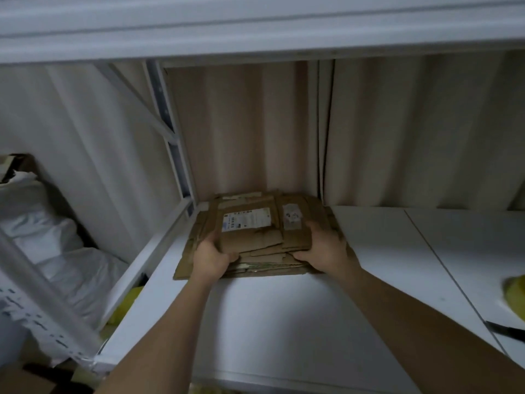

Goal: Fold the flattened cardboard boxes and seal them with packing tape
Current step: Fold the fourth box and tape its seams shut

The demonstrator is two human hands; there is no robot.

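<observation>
A stack of flattened brown cardboard boxes (255,237) lies at the back left of a white shelf board (270,322), against a beige curtain. The top piece carries a white shipping label (245,219). My left hand (211,258) grips the stack's near left side, thumb on top. My right hand (324,248) grips the near right side in the same way. Both arms reach forward from the bottom of the view. No packing tape is visible.
A white metal rack post (173,143) stands left of the stack. White bags (56,251) fill the space at the left. A yellow object (515,297) and a dark object (505,331) lie at the right edge. An upper shelf (255,29) hangs overhead.
</observation>
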